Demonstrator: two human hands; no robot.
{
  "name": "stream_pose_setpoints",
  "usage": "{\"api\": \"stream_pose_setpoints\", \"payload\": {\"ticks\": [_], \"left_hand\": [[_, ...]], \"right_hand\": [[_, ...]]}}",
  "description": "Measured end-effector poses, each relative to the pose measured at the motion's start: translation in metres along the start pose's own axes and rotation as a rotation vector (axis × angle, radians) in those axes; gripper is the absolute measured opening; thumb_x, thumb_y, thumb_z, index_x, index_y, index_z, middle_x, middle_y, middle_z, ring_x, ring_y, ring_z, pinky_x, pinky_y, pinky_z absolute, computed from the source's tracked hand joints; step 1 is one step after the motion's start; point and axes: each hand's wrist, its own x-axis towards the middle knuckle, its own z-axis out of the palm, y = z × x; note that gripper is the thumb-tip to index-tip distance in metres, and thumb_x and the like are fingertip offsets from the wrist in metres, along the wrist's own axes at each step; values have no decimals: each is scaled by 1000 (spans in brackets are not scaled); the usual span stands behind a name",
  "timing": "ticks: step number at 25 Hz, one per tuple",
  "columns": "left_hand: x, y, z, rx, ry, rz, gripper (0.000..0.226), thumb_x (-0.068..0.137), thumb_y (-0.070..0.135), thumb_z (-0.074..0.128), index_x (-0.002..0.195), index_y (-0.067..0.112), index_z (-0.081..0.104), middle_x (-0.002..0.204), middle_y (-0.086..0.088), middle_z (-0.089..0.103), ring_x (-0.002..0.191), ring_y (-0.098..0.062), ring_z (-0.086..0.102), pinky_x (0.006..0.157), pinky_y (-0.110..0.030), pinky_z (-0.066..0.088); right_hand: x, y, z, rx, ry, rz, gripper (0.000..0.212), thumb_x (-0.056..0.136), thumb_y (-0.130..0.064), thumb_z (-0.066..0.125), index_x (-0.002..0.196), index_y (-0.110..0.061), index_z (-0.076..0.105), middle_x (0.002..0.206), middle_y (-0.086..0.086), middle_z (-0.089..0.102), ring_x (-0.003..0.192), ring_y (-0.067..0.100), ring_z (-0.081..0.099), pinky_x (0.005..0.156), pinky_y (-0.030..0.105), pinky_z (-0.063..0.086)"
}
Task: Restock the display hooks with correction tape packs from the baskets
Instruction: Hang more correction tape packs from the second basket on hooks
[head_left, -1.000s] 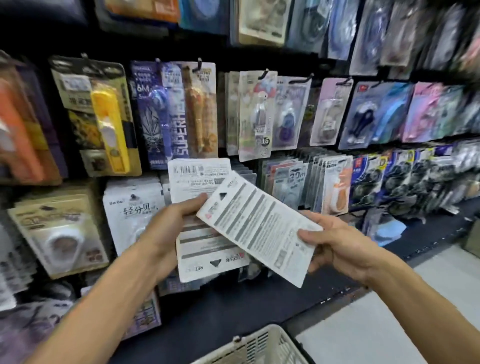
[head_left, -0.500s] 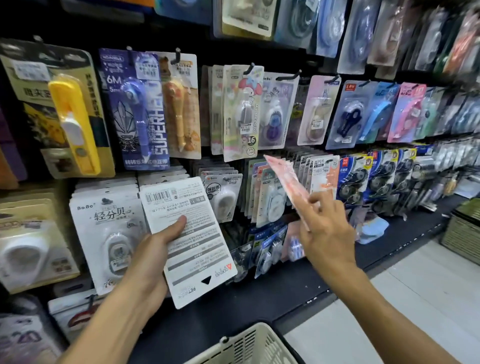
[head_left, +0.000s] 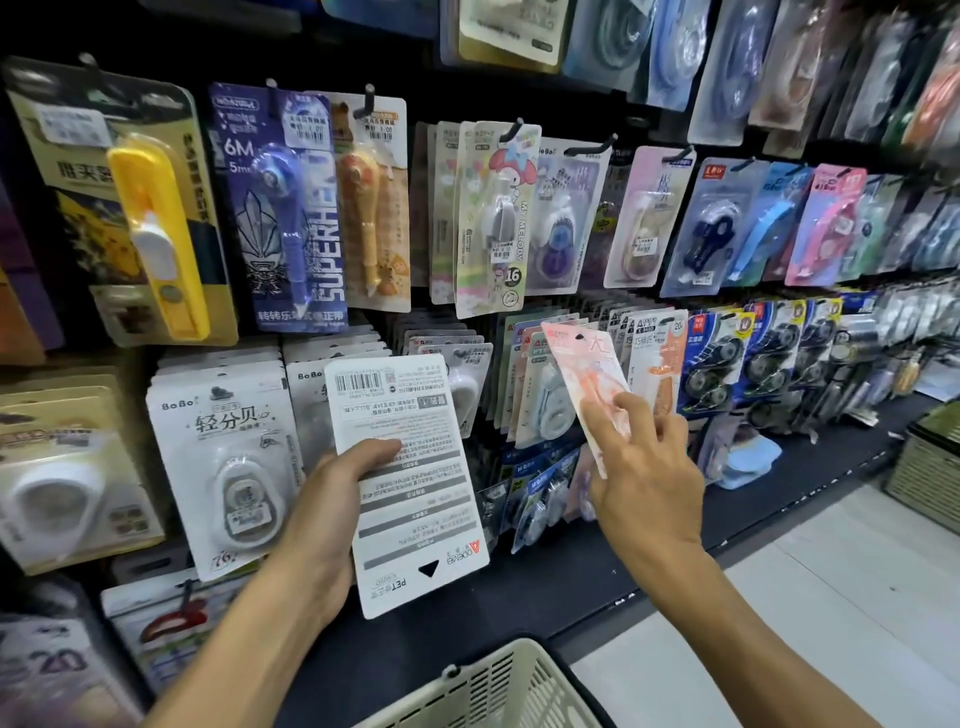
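Item: restock, mid-task as I judge it. Right hand (head_left: 641, 467) pinches 1 orange pack (head_left: 584, 384), hole near its hook row at 1 o'clock, unhung. Left hand (head_left: 332, 499) grips white packs (head_left: 410, 499), pending. Basket (head_left: 498, 686) at 6 o'clock.

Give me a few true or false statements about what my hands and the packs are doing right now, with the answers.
1. The left hand grips a white pack showing its printed back. True.
2. The right hand is empty. False: it pinches a pink-orange pack.
3. The pink-orange pack already hangs on a hook. False: it is tilted in front of the hanging packs.
4. A cream basket sits below the hands. True.
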Motion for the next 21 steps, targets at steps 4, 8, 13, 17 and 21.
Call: {"api": "stream_pose_setpoints", "payload": {"ticks": [4, 8, 13, 17, 21], "left_hand": [[-4, 0, -1, 25, -12, 8, 21, 95, 20, 58, 108, 13, 73, 95, -11, 80, 80, -31, 78, 65, -38, 60], [-1, -8, 2, 99, 13, 47, 25, 95, 7, 56, 107, 25, 68, 97, 0, 81, 84, -20, 76, 71, -37, 57], [0, -20, 4, 885, -177, 685, 85, 88, -16, 54, 138, 52, 46, 132, 36, 52, 114, -3, 53, 106, -32, 46], [9, -40, 11, 1375, -235, 1197, 75, 66, -12, 76, 135, 17, 65, 141, -11, 60, 128, -26, 42, 111, -59, 38], [8, -43, 8, 1374, 38, 1055, 81, 80, 3, 74, 152, 19, 41, 156, -14, 44, 145, -32, 33, 121, -55, 19]], "right_hand": [[4, 8, 13, -5, -115, -18, 74, 70, 1, 78, 137, -19, 55, 140, 12, 52, 107, 40, 50, 44, 32, 43], [11, 22, 31, 54, -310, -166, 86, 85, 1, 60, 156, -29, 22, 164, 7, 15, 137, 38, 27, 77, 39, 56], [16, -1, 1, 1347, -711, 309, 54, 88, -59, 65, 138, -41, 53, 152, 5, 50, 127, 24, 58, 98, 39, 51], [9, -9, -10, 1644, -1107, 249, 56, 70, -49, 87, 115, -17, 75, 112, 17, 75, 95, 27, 73, 78, 35, 62], [20, 16, -2, 1658, -715, 469, 40, 71, -19, 82, 109, -12, 72, 108, 12, 77, 88, 26, 76, 74, 42, 61]]}}
